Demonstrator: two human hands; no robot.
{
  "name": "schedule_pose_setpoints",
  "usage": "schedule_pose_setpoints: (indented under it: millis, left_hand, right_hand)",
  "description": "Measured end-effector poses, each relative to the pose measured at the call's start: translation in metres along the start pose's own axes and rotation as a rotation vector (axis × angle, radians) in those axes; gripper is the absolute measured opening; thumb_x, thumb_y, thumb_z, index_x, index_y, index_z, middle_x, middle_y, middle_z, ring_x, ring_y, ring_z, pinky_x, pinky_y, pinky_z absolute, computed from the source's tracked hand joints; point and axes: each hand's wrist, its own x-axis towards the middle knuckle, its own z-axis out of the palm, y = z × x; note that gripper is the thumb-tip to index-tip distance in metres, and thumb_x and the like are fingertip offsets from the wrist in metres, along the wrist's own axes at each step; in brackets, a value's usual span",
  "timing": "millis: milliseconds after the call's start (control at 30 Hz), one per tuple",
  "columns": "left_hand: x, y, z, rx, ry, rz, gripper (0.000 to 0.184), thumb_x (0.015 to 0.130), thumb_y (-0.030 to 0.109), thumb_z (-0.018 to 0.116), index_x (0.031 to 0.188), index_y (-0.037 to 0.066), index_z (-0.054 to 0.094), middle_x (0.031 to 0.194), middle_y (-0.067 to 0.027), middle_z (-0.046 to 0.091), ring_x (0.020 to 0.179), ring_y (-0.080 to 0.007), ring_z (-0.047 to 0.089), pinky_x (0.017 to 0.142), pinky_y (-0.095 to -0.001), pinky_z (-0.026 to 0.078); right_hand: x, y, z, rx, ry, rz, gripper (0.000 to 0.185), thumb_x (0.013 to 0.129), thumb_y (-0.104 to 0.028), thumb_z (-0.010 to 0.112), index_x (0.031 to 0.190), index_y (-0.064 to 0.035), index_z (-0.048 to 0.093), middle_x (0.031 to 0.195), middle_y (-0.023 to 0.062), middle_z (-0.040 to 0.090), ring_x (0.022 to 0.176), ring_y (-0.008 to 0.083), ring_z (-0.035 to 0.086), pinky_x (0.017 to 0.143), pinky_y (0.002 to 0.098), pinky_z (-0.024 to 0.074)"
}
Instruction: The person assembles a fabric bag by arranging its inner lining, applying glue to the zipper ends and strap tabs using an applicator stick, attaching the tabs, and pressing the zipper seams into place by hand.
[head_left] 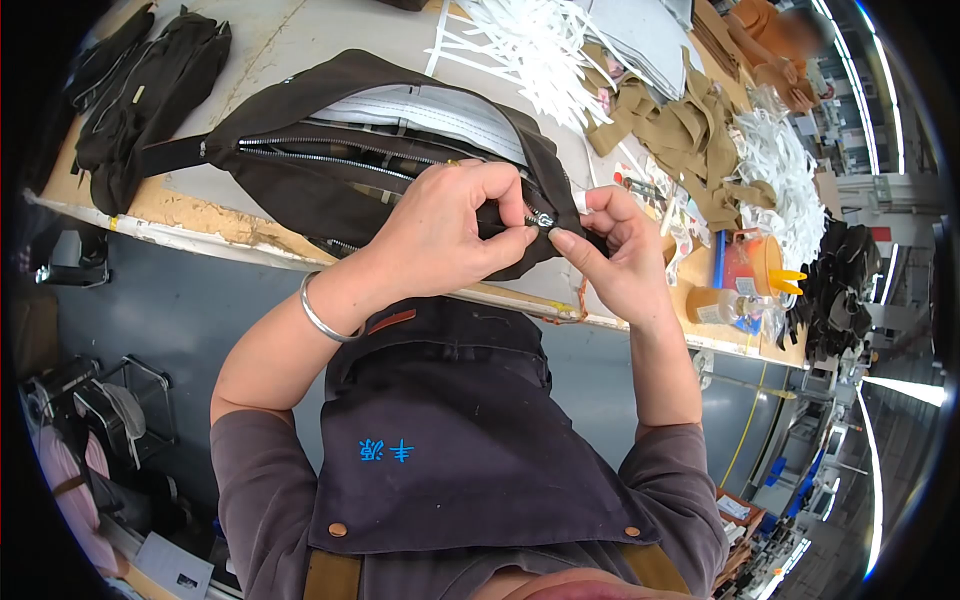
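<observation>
A dark brown waist bag lies on the table with its long metal zipper partly open. Light grey lining shows along the far side of its opening. My left hand, a bangle on the wrist, is closed in a pinch on the zipper near the bag's right end. Close beside its fingertips is the metal zipper slider. My right hand is closed too, thumb and fingers gripping the bag's right end next to the slider. A small white piece shows by its index finger.
Other dark bags lie at the left of the table. White strips and olive-brown fabric pieces are heaped behind. A plastic bottle and a red container with yellow handles stand right. Another person is beyond.
</observation>
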Motion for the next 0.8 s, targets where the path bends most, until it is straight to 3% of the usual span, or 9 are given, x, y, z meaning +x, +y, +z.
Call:
schedule_pose_setpoints:
  millis: [233, 333, 433, 800]
  left_hand:
    - [0.0004, 0.0039, -0.0055, 0.093, -0.033, 0.013, 0.015, 0.071, 0.009, 0.07, 0.072, 0.003, 0.057, 0.075, -0.0067, 0.065, 0.067, -0.0154, 0.059, 0.064, -0.0269, 0.045]
    - [-0.0009, 0.0032, -0.005, 0.238, 0.039, 0.19, 0.013, 0.069, 0.008, 0.072, 0.075, 0.004, 0.06, 0.075, -0.005, 0.065, 0.067, -0.0177, 0.058, 0.065, -0.028, 0.045]
    - [-0.0006, 0.0009, -0.0035, 0.268, 0.033, 0.221, 0.012, 0.068, 0.007, 0.072, 0.075, 0.004, 0.062, 0.074, -0.0041, 0.065, 0.068, -0.0189, 0.057, 0.066, -0.0286, 0.044]
    - [-0.002, 0.0001, 0.0037, 0.108, 0.053, 0.121, 0.01, 0.071, 0.006, 0.069, 0.072, 0.002, 0.06, 0.073, -0.0055, 0.065, 0.069, -0.0161, 0.06, 0.064, -0.0275, 0.046]
  right_hand:
    - [0.0012, -0.0061, 0.0004, -0.068, -0.011, -0.05, 0.035, 0.074, -0.004, 0.074, 0.1, -0.0003, 0.05, 0.083, 0.0038, 0.063, 0.078, 0.0064, 0.057, 0.072, 0.0213, 0.0453]
    - [0.0016, -0.0042, -0.0005, -0.055, -0.007, -0.038, 0.036, 0.074, -0.004, 0.074, 0.1, 0.0, 0.05, 0.082, 0.0045, 0.064, 0.079, 0.0065, 0.057, 0.072, 0.0217, 0.0458]
    - [0.0013, -0.0049, -0.0001, -0.063, -0.012, -0.044, 0.035, 0.075, -0.004, 0.074, 0.101, 0.0002, 0.05, 0.083, 0.005, 0.064, 0.08, 0.0065, 0.058, 0.072, 0.0218, 0.0461]
    - [0.0012, -0.0033, 0.0001, -0.08, -0.024, -0.052, 0.034, 0.076, -0.007, 0.073, 0.101, -0.0001, 0.051, 0.079, 0.0052, 0.066, 0.075, 0.0055, 0.056, 0.069, 0.0217, 0.0453]
